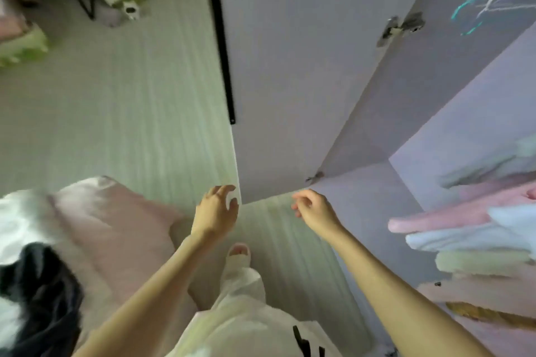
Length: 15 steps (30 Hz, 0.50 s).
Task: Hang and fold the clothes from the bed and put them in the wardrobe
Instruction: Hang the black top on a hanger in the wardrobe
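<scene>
Head cam: left hand point(216, 209) and right hand point(311, 206) both loosely curled, holding nothing, near wardrobe door point(290, 81) bottom edge. Folded clothes point(464, 229) stacked on wardrobe shelf at right.

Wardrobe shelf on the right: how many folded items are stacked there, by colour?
Pink folded item: 1
Pale blue folded item: 1
Cream folded item: 1
Total: 3 in the clear part of the stack; what lies above and below is too blurred to count.

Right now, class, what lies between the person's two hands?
In the head view, only bare pale floor and the bottom corner of the open wardrobe door lie between the left hand and the right hand; neither holds anything.
</scene>
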Each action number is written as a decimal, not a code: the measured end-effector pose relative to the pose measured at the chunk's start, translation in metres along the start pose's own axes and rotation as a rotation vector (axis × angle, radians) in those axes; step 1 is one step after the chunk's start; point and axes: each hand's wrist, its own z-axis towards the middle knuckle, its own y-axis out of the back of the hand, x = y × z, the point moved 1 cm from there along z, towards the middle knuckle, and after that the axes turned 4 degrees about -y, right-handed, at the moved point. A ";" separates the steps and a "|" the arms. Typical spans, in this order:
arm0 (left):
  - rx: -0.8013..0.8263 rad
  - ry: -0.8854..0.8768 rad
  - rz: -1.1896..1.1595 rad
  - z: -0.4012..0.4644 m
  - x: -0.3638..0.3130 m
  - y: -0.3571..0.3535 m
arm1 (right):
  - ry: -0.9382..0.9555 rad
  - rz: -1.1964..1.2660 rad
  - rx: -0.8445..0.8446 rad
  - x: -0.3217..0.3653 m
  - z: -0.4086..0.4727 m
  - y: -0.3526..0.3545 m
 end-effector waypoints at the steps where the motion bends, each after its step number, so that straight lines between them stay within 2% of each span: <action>1: -0.034 0.077 -0.008 -0.021 0.023 0.008 | 0.030 -0.009 0.077 0.007 -0.004 -0.022; 5: -0.200 0.363 -0.037 -0.109 0.111 0.034 | 0.133 -0.066 0.366 0.041 -0.030 -0.115; 10: -0.380 0.661 -0.110 -0.194 0.193 0.055 | 0.170 -0.164 0.600 0.074 -0.070 -0.208; 12: -0.410 0.740 -0.097 -0.220 0.227 0.060 | 0.181 -0.202 0.672 0.085 -0.085 -0.246; 15: -0.329 0.762 -0.006 -0.243 0.281 0.061 | 0.214 -0.283 0.763 0.096 -0.098 -0.305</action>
